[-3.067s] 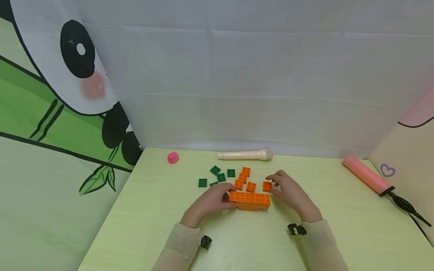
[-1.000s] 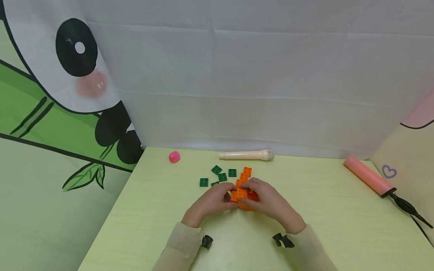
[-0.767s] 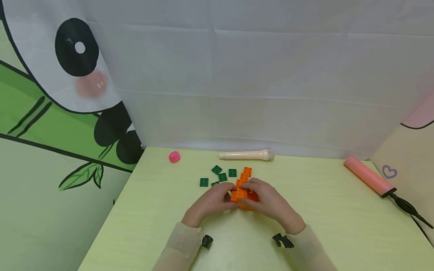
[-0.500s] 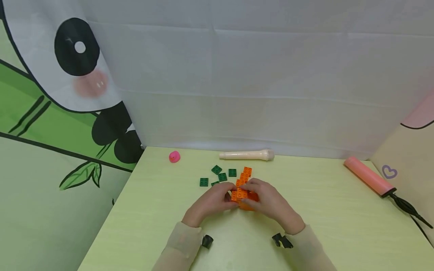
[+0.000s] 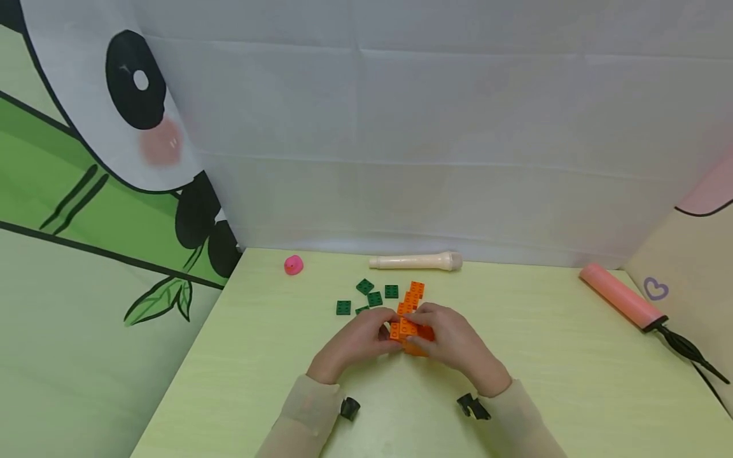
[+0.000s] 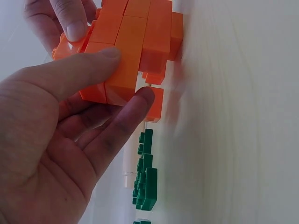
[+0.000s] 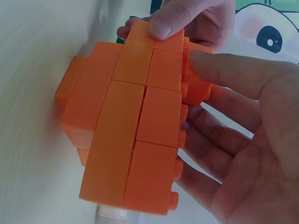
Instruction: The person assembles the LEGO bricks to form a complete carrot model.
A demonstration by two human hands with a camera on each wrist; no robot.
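A built block of joined orange toy bricks stands in front of the person, widest in its upper layers. My left hand grips its left end, thumb on the near face and fingers behind. On top, toward the left end, sits a small orange brick, pinched between the thumb and fingers of my right hand. The right wrist view shows the small brick against the studded top of the block. The right hand hides much of the block's right part in the head view.
Behind the hands lie several loose orange bricks and several green bricks. A toy microphone and a pink round toy lie at the table's back edge. A pink cylinder with a black nozzle lies far right.
My right hand has taken the loose orange brick from the right of the block and brought it left onto the block's top. Over the last second both hands have stayed nearly still.
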